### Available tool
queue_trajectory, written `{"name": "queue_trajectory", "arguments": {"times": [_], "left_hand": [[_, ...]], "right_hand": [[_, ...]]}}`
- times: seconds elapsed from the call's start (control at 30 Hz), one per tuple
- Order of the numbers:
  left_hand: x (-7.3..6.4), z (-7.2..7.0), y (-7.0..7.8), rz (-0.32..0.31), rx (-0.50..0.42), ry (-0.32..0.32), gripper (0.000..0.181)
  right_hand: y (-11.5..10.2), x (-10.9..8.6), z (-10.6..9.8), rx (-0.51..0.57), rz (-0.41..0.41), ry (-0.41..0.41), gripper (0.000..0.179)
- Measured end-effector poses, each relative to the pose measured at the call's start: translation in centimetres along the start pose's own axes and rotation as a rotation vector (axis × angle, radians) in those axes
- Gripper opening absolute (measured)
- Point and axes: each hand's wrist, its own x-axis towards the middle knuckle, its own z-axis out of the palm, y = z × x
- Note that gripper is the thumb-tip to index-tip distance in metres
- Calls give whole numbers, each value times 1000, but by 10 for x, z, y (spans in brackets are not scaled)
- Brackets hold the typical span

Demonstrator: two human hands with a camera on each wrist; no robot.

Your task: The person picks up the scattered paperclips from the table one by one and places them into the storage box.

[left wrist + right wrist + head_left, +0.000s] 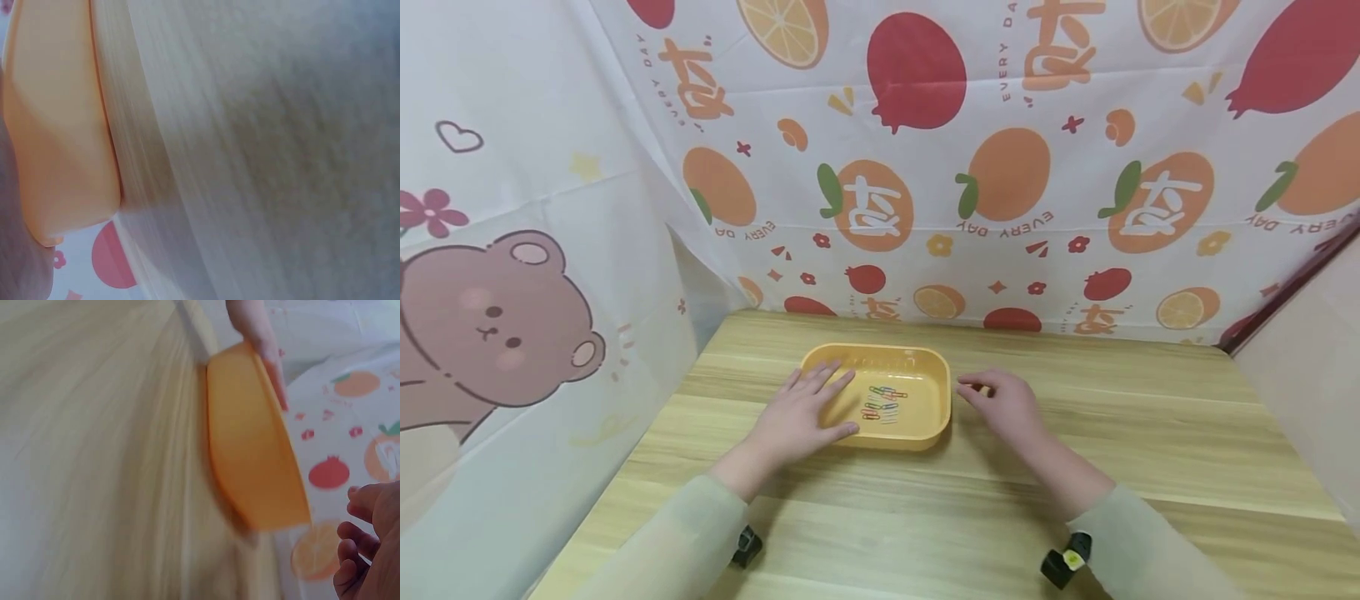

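A yellow-orange plastic tray (880, 439) stands on the wooden table, with several small coloured paper clips (883, 404) lying on its floor. My left hand (801, 417) rests across the tray's left side, fingers spread over the rim and thumb along the near edge. Just off the tray's right end is my right hand (1003, 404), its thumb and forefinger drawn near each other and the other fingers loosely curled. I see nothing between those fingertips. In the right wrist view, the right hand (369, 540) appears at the lower right, apart from the tray (250, 437).
The wood-grain table (880, 517) extends around the tray. A fruit-print cloth (925, 208) hangs behind it, and a white cloth with a bear print (512, 325) hangs at the left. A pale panel (1300, 367) borders the right side.
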Motion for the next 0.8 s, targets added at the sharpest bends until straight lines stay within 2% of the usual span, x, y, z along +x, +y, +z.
{"name": "queue_trajectory", "arguments": {"times": [0.2,0.33,0.47,0.63,0.8], "left_hand": [[1,1,0,1,-7,3,85],[0,1,-1,-2,-9,8,84],[-2,0,-4,-8,-5,10,85],[-3,1,-5,-19,-7,-1,86],[-1,4,-4,-5,-9,8,86]], "right_hand": [[42,-19,-29,-14,66,-10,25],[63,-33,-43,-75,98,-16,28],[73,-38,-48,-136,92,-15,27],[78,-37,-48,-145,64,-40,25],[87,-31,-47,-157,3,-86,21]]}}
